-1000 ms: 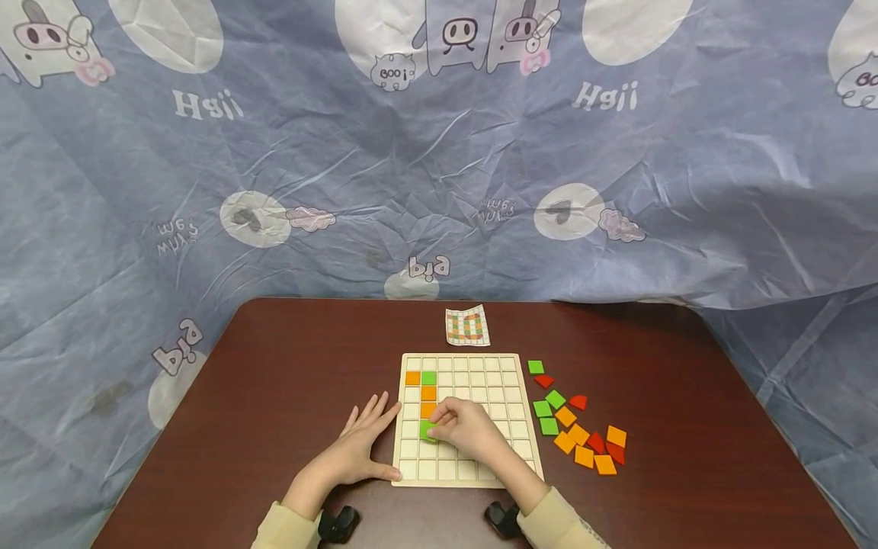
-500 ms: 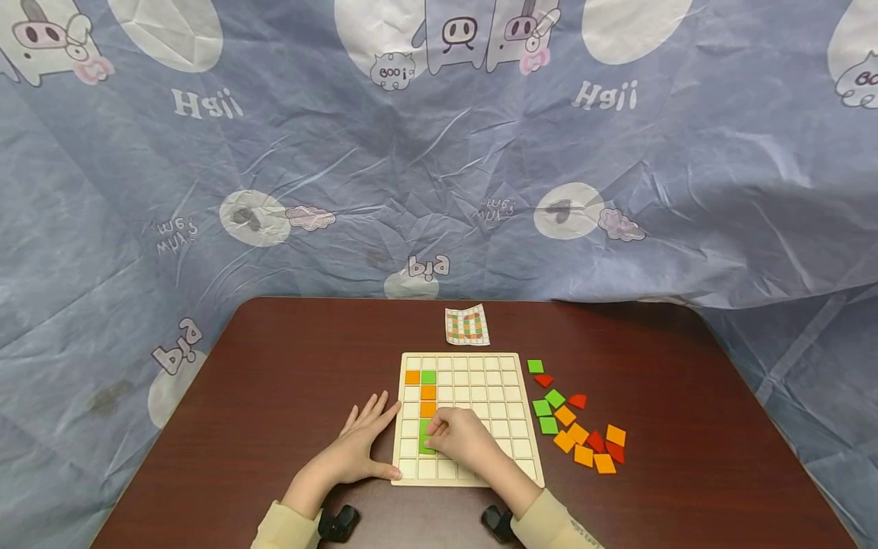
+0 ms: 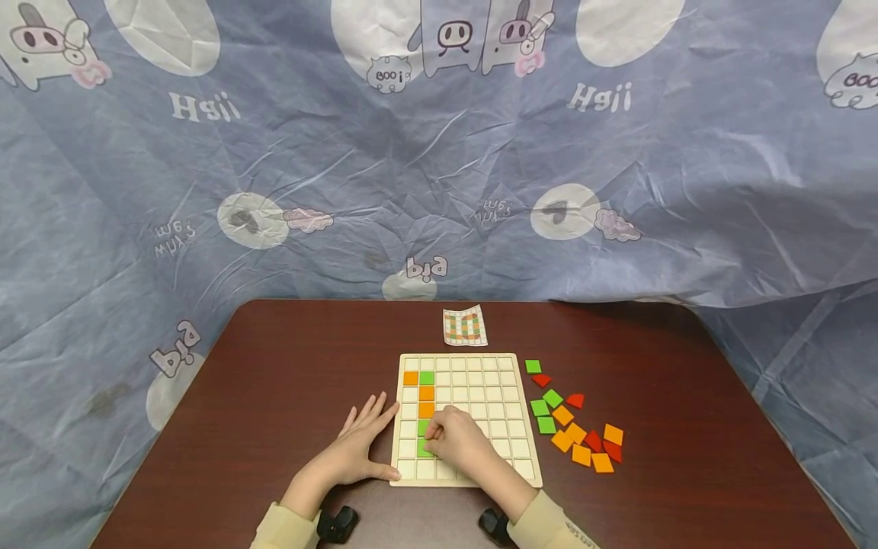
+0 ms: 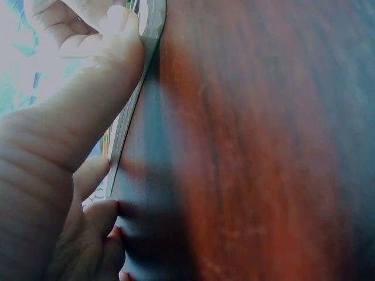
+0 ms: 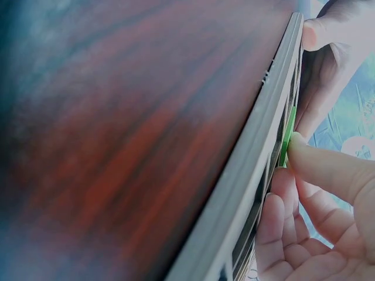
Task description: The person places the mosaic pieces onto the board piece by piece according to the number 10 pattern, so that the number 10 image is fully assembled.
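Note:
A pale gridded board (image 3: 483, 480) lies on the table. My right hand (image 3: 461, 441) is over its left part, thumb and fingers pinching a green square tile (image 3: 425, 447). In the right wrist view, the thumb presses on this green tile (image 5: 288, 136), which tilts slightly at the board's surface. Just beyond it another green tile (image 3: 424, 428) lies in the same column, followed by an orange tile (image 3: 426, 410). My left hand (image 3: 353, 450) rests spread at the board's left edge; its thumb touches the near left corner, and its fingers reach along the side.
Loose green, orange and red pieces (image 3: 575, 433) lie to the board's right. A small printed pattern card (image 3: 465, 326) lies beyond the board. Farther up the board sit a green tile (image 3: 427, 377) and an orange one (image 3: 410, 378). A patterned cloth (image 3: 439, 152) hangs behind the table.
My right hand has moved slightly toward the near side with its green tile, so two green tiles now show one behind the other. The left hand has stayed in place.

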`<state>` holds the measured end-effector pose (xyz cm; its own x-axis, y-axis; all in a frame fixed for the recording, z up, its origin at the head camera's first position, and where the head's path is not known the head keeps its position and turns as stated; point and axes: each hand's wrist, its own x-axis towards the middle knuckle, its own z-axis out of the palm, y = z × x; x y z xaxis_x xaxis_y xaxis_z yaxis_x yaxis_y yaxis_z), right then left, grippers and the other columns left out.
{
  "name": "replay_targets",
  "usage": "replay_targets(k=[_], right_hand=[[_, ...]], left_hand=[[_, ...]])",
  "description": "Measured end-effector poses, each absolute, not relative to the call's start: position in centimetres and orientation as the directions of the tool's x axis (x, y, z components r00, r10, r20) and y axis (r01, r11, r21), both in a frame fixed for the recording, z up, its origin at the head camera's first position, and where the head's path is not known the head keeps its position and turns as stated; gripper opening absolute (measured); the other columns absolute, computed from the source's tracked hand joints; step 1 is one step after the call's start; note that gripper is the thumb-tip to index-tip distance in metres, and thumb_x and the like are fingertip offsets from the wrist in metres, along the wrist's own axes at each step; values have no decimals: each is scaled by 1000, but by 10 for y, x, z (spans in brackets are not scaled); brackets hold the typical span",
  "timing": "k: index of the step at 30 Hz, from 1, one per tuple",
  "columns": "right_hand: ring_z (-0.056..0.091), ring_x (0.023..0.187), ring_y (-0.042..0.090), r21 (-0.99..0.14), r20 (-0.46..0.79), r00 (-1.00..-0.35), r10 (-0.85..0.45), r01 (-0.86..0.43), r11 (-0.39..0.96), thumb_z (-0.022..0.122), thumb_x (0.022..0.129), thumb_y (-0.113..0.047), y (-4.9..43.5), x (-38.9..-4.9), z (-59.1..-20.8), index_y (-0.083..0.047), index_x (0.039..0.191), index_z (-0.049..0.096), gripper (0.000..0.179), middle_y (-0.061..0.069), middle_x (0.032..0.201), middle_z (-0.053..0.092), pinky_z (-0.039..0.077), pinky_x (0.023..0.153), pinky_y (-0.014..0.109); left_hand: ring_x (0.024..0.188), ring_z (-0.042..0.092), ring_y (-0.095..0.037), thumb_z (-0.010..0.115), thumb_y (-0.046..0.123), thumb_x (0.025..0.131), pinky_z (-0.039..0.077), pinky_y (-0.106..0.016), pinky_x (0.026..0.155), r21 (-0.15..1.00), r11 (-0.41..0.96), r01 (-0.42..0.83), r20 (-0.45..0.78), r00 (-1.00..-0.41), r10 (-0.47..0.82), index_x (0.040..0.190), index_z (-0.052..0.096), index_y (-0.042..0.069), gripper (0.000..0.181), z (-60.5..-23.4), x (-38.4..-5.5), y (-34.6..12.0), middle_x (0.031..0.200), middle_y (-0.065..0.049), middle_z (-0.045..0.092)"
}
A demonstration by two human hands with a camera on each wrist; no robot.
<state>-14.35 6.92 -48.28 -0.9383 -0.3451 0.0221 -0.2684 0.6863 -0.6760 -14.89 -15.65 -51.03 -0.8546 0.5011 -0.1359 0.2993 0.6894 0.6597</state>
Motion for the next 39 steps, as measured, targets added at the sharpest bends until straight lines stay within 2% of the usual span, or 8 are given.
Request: replay_targets(k=[11, 18, 24, 29, 34, 39], right_hand=[[48, 64, 2, -714, 4, -934, -357, -252, 653, 76, 83, -12, 74, -145, -482, -12, 74, 71, 11, -5, 73, 55, 44, 59, 18], [53, 65, 4, -776, -51, -941, -333, -172, 607, 71, 89, -17, 86, -153, -474, -13, 82, 72, 8, -6, 76, 62, 46, 60, 20], [57, 71, 12, -803, -66, -990, -127, -23, 595, 70, 91, -16, 121, -176, -456, -12, 89, 73, 5, -1, 81, 67, 47, 63, 25], [65, 85, 21, -771, -33, -998, 56, 61, 634, 68, 93, -17, 169, -197, -452, -8, 100, 73, 13, 6, 94, 71, 53, 71, 32], [63, 86, 26, -706, -34, -988, 153, 132, 696, 65, 95, -17, 210, -208, -463, -2, 104, 70, 18, 15, 98, 70, 53, 70, 35], [61, 85, 28, -698, -75, -977, 200, 194, 690, 64, 95, -17, 233, -211, -474, 1, 107, 68, 22, 19, 101, 69, 52, 69, 35]], left_hand=[[153, 3, -40, 83, 42, 76, 1, -66, 119, 669, 676, 310, -122, -851, 511, 158, 26, 13, 104, -510, -148, -158, 165, -20, 9], [153, 4, -40, 79, 40, 81, 1, -66, 119, 662, 681, 314, -122, -851, 511, 158, 25, 12, 97, -509, -148, -158, 165, -20, 9], [153, 2, -38, 76, 40, 84, -1, -65, 119, 664, 681, 308, -125, -853, 507, 158, 25, 15, 93, -512, -149, -157, 165, -17, 8], [153, 3, -38, 76, 40, 84, -1, -65, 119, 664, 683, 306, -121, -857, 501, 158, 26, 15, 93, -512, -148, -157, 165, -17, 8], [153, 3, -39, 77, 38, 84, 0, -65, 119, 667, 681, 301, -119, -859, 497, 158, 26, 15, 92, -511, -147, -156, 165, -18, 9], [153, 4, -39, 78, 37, 83, 0, -64, 120, 670, 679, 300, -110, -865, 490, 157, 27, 15, 92, -510, -147, -157, 165, -19, 11]])
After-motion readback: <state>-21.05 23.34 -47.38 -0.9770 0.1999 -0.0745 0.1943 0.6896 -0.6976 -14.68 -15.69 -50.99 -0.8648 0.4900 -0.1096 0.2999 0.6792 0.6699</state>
